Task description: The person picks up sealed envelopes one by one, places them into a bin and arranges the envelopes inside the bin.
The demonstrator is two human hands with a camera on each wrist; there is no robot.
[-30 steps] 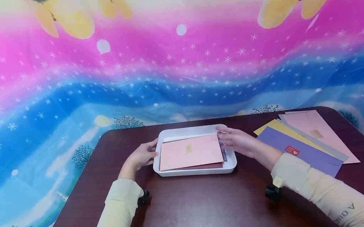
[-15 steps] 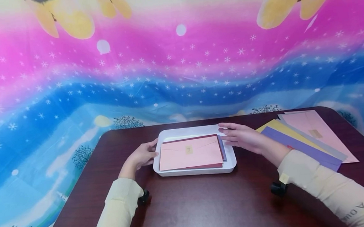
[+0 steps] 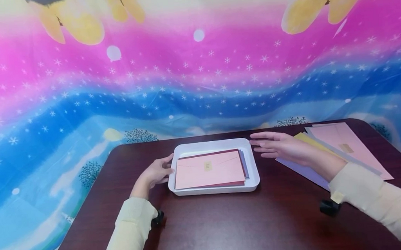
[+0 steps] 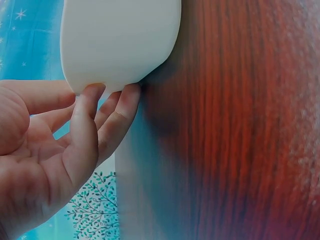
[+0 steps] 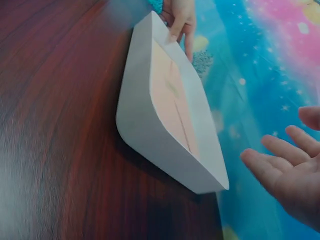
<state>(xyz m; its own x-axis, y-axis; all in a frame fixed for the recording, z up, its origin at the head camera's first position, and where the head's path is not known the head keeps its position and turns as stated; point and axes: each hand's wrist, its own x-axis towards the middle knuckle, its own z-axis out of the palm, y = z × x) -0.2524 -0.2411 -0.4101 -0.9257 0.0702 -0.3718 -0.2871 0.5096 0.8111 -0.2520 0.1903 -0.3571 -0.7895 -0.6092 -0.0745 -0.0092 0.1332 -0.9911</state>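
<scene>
At the white tray (image 3: 214, 191), left hand (image 3: 153, 171) gripped, right hand (image 3: 282, 146) hung spread

In front of the tray stretched the dark wooden table (image 3: 216, 229). From the tray's near left rose the left sleeve (image 3: 127, 229); from its near right the right sleeve (image 3: 372, 198) slanted in, its cuff lying farther from the tray.

At the tray's left end, the left hand was bent at the wrist, with thumb and fingers curled against the wall, so it had hold of the tray. Off the tray's right end, the right hand held nothing: palm toward the tray, fingers nearly straight and slightly parted, with a gap visible in the right wrist view.

Inside the tray, which sat on the table, a pink envelope (image 3: 209, 176) lay flat over a dark red envelope (image 3: 238, 183), with a bluish-grey edge (image 3: 245, 168) peeping out at the right. To the tray's right, partly hidden by the forearm, fanned a purple envelope (image 3: 301, 169), a yellow envelope (image 3: 313, 143), a grey envelope (image 3: 360, 163) and, farthest out, a larger pink one (image 3: 342, 134).

Behind the tray hung a pink-and-blue snowflake backdrop (image 3: 184, 102).
</scene>
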